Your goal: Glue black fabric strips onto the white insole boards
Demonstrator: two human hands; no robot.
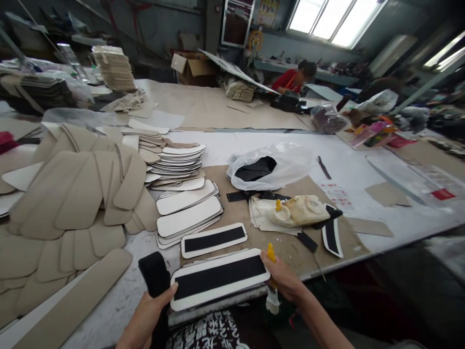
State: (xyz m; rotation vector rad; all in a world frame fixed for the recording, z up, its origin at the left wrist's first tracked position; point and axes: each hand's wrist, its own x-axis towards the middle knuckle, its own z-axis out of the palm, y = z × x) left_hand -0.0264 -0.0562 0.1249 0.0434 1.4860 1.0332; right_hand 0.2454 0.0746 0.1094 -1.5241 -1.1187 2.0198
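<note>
A white rounded panel with a black strip (221, 277) lies at the table's near edge. My left hand (154, 310) pinches its left end, with a roll of black strip (154, 274) beside the fingers. At the panel's right end my right hand (281, 276) is closed, and a yellow-handled tool (271, 253) sticks up from it. Just behind is a smaller white panel with a black strip (214, 240). Stacked white panels (189, 216) stand further back. To the right, a cream container (300, 211) rests on white sheets (258, 216).
Beige cut pieces (80, 194) spread over the left side. A plastic bag with black material (272, 167) sits mid-table. A curved panel (332, 237) lies near the right front edge. Beyond are a cardboard box (194, 68) and a person in red (292, 80).
</note>
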